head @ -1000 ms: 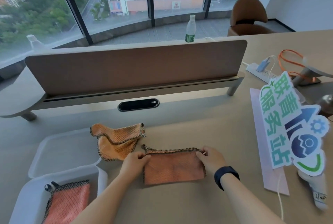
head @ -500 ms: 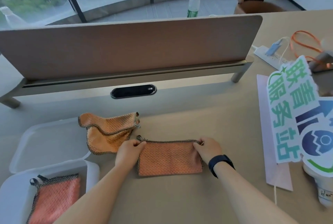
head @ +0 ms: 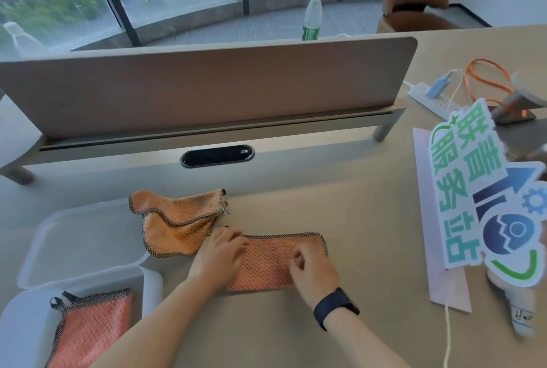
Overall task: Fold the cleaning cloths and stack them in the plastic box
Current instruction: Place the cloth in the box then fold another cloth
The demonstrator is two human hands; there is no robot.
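Observation:
An orange cleaning cloth (head: 276,259), folded into a long strip with a dark edge, lies flat on the desk in front of me. My left hand (head: 220,255) rests on its left end. My right hand (head: 313,274), with a black watch on the wrist, presses on its lower right part with curled fingers. A second orange cloth (head: 177,221) lies crumpled just to the left. The white plastic box (head: 26,308) stands at the lower left with a folded orange cloth (head: 91,329) inside.
The box's lid (head: 80,243) lies behind the box. A desk divider panel (head: 207,86) runs across the back. A colourful sign (head: 485,199) on a pink sheet, a power strip (head: 432,99) and an orange cable (head: 485,80) fill the right side.
My right hand has moved from the strip's top right corner down and inward onto the cloth. My left hand stays at the left end. The view has shifted slightly.

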